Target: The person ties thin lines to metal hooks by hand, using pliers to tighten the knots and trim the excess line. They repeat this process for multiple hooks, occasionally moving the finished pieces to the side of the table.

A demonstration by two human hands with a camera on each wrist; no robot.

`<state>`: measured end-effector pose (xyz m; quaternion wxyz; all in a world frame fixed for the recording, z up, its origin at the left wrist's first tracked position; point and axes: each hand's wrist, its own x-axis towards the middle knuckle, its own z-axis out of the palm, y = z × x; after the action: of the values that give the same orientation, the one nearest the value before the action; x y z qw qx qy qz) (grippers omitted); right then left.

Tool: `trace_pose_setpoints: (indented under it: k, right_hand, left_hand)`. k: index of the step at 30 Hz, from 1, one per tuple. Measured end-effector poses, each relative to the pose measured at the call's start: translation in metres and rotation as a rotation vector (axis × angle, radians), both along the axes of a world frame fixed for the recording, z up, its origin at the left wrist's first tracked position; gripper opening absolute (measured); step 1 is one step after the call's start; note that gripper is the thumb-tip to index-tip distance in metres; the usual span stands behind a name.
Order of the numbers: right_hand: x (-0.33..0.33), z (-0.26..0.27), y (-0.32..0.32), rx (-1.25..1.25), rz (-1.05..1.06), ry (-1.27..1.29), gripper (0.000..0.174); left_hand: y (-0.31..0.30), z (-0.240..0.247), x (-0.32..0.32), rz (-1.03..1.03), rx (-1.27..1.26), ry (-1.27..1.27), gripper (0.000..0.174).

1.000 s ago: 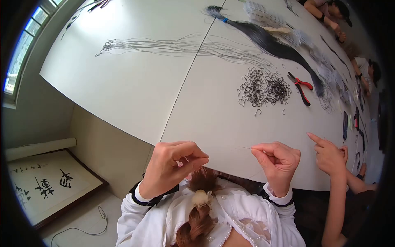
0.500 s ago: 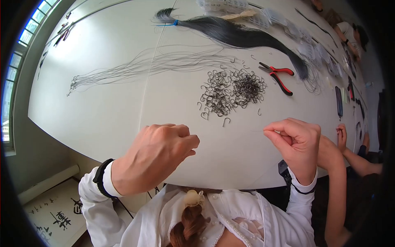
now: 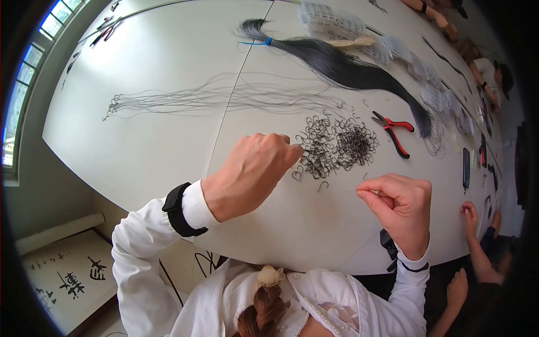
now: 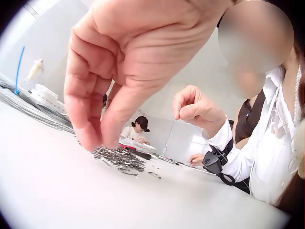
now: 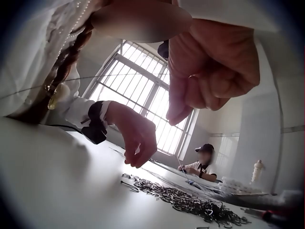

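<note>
In the head view my left hand [image 3: 252, 174] reaches over the table to the left edge of a pile of dark fish hooks [image 3: 319, 149]. The left wrist view has its thumb and fingers pointing down close together above the hooks [image 4: 121, 160], with nothing visible between them. My right hand [image 3: 401, 208], nearer the table's front edge, pinches a thin line [image 3: 348, 191] between thumb and forefinger. A short end sticks out leftward from the pinch. A denser heap of small hooks [image 3: 357, 144] lies to the right of the first pile.
Red-handled pliers [image 3: 393, 132] lie right of the hooks. Behind stretches a long dark bundle of line [image 3: 348, 67] with a blue tie [image 3: 268, 41]. Strands of line with hooks [image 3: 168, 104] spread at left. Clear plastic boxes [image 3: 331, 22] stand at the back; other people sit at right.
My left hand has moved forward and right, from near the front edge to the hook pile. My right hand keeps pinching the line. The head view has shifted.
</note>
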<state>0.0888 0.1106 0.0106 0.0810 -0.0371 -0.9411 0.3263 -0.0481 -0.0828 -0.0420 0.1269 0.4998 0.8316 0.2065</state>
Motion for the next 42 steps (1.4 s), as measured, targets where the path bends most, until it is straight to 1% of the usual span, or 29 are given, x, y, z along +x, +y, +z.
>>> trace_pose_setpoints:
  k: [2, 4, 10, 12, 14, 16, 17, 19, 20, 22, 25, 27, 29, 31, 32, 33, 34, 35, 37, 38, 39, 40, 41, 42]
  right_hand:
    - [-0.005, 0.002, 0.002, 0.009, 0.019, 0.008, 0.009]
    - [-0.009, 0.003, 0.005, 0.009, 0.03, -0.017, 0.009]
    - [-0.016, -0.002, 0.019, 0.014, -0.028, 0.072, 0.008]
    - [-0.018, -0.004, 0.026, -0.032, -0.107, 0.16, 0.007]
    - [-0.019, 0.0, 0.037, -0.002, -0.138, 0.18, 0.007]
    - [-0.018, 0.007, 0.042, 0.036, -0.2, 0.217, 0.007]
    - [-0.018, 0.01, 0.045, 0.041, -0.207, 0.217, 0.007]
    - [-0.016, 0.016, 0.053, 0.047, -0.234, 0.251, 0.007]
    - [-0.015, 0.02, 0.056, 0.05, -0.229, 0.258, 0.006]
    - [-0.016, 0.025, 0.063, 0.027, -0.256, 0.302, 0.005]
    - [-0.015, 0.04, 0.076, -0.004, -0.278, 0.355, 0.005]
    - [-0.016, 0.052, 0.085, 0.047, -0.305, 0.47, 0.006]
    - [-0.022, 0.064, 0.094, 0.044, -0.277, 0.503, 0.007]
    - [-0.037, 0.075, 0.105, 0.077, -0.254, 0.663, 0.008]
    - [-0.043, 0.083, 0.119, 0.071, -0.261, 0.661, 0.008]
    - [-0.047, 0.092, 0.139, 0.15, -0.251, 0.65, 0.01]
    - [-0.05, 0.097, 0.146, 0.231, -0.238, 0.639, 0.012]
    - [-0.05, 0.094, 0.145, 0.23, -0.241, 0.642, 0.012]
    - [-0.055, 0.086, 0.124, 0.119, -0.098, 0.59, 0.013]
    - [-0.051, 0.079, 0.108, -0.006, -0.066, 0.466, 0.012]
    - [-0.049, 0.069, 0.087, -0.219, -0.085, 0.382, 0.009]
    - [-0.046, 0.057, 0.074, -0.306, -0.083, 0.307, 0.005]
    - [-0.041, 0.054, 0.059, -0.438, -0.069, 0.186, 0.005]
    - [-0.043, 0.039, 0.046, -0.554, -0.03, 0.265, 0.007]
  left_hand:
    - [0.004, -0.003, -0.006, -0.002, 0.036, 0.023, 0.004]
    - [0.007, -0.009, -0.009, -0.023, 0.105, -0.007, 0.006]
    - [0.013, -0.018, -0.015, -0.103, 0.104, -0.034, 0.005]
    - [0.014, -0.022, -0.017, -0.129, 0.123, -0.057, 0.006]
    - [0.016, -0.019, -0.021, -0.151, 0.147, -0.062, 0.008]
    - [0.017, -0.013, -0.022, -0.197, 0.069, -0.048, 0.009]
    - [0.017, -0.014, -0.022, -0.204, 0.073, -0.047, 0.009]
    - [0.016, -0.017, -0.021, -0.274, 0.041, 0.074, 0.007]
    - [0.015, -0.016, -0.019, -0.282, 0.047, 0.073, 0.007]
    - [0.014, -0.011, -0.015, -0.298, -0.035, 0.124, 0.007]
    - [0.011, -0.015, -0.009, -0.317, 0.022, 0.158, 0.009]
    - [0.009, -0.013, -0.006, -0.316, 0.008, 0.145, 0.01]
    - [0.007, -0.01, -0.003, -0.32, -0.015, 0.128, 0.011]
    - [0.005, -0.008, 0.0, -0.246, -0.023, 0.093, 0.016]
    - [0.005, -0.01, 0.0, -0.251, -0.03, 0.091, 0.016]
    - [0.004, -0.012, -0.001, -0.19, 0.002, 0.074, 0.018]
    - [0.004, -0.013, -0.001, -0.127, 0.036, 0.059, 0.021]
    - [0.005, -0.01, -0.002, -0.129, 0.035, 0.062, 0.021]
    - [0.008, 0.009, -0.006, 0.162, 0.179, -0.445, 0.025]
    - [0.011, 0.023, -0.006, 0.267, 0.209, -0.635, 0.03]
    - [0.015, 0.033, -0.006, 0.268, 0.214, -0.629, 0.03]
    - [0.019, 0.041, -0.006, 0.31, 0.332, -0.807, 0.031]
    - [0.023, 0.049, -0.007, 0.346, 0.453, -0.985, 0.033]
    - [0.027, 0.055, -0.007, 0.323, 0.477, -1.017, 0.037]
